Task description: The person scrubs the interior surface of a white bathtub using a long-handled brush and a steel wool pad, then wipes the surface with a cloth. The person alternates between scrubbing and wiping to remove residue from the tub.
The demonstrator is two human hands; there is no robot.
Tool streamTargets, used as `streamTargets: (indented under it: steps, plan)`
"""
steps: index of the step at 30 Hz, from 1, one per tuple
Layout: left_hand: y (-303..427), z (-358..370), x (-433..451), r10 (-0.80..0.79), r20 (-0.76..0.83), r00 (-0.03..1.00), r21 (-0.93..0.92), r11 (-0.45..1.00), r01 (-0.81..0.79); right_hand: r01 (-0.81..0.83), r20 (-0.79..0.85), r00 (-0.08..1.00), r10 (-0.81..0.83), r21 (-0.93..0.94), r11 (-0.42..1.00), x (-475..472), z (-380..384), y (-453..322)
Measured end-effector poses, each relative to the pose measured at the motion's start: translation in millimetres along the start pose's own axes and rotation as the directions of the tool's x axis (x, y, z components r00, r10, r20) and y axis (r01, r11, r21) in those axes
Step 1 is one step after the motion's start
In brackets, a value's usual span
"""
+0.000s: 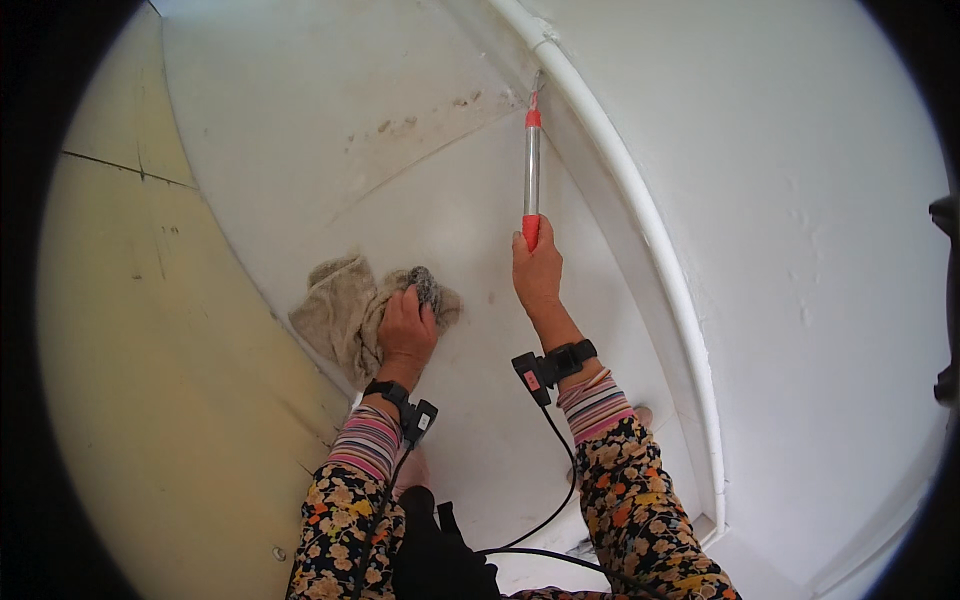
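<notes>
My right hand [538, 271] grips the red lower handle of a long scraper-like tool [532, 171] with a bare metal shaft and a red collar. Its narrow head reaches the corner beside a white pipe [634, 176]; the tip is too small to tell its exact form. My left hand [407, 330] holds a crumpled, dirty beige cloth [334, 311] against the white tiled floor [472, 420]. Under my left fingertips is a dark grey, fuzzy wad [424, 282], either a scouring pad or a soiled part of the cloth.
Along the left stands a yellowish panel [142, 315] with dark marks. A white wall [810, 225] rises beyond the pipe on the right. Brown dirt spots [409, 121] lie on the far tile. A black cable [559, 510] hangs from my wrist devices.
</notes>
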State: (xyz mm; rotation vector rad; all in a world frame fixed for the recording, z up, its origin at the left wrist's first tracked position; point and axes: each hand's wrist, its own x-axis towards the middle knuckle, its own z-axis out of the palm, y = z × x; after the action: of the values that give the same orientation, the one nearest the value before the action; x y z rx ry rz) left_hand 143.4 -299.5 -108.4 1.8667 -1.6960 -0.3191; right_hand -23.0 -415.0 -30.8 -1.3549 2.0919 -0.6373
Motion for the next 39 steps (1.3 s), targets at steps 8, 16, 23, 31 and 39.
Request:
streamTargets:
  steps: [8,16,23,31,39]
  plan:
    - [1,-1,1,-0.02,0.03,0.999,-0.008,1.0,0.02,0.152,-0.039,0.988,-0.148,0.13,0.98,2,23,5]
    - [-4,6,-2,0.002,0.008,1.0,-0.017,1.0,-0.002,0.066,-0.023,0.998,-0.063,0.119,0.991,9,16,-7]
    - [-3,5,-5,0.011,0.024,1.0,0.014,1.0,-0.012,0.022,0.01,1.0,-0.024,0.175,0.984,3,2,-4]
    - [0,6,-1,0.046,-0.062,0.997,0.002,0.999,-0.046,0.121,-0.031,0.993,-0.117,0.143,0.982,22,17,-2]
    - [-2,8,-3,0.045,-0.018,0.999,0.005,0.999,-0.044,0.098,-0.011,0.995,-0.098,0.13,0.987,28,33,-5]
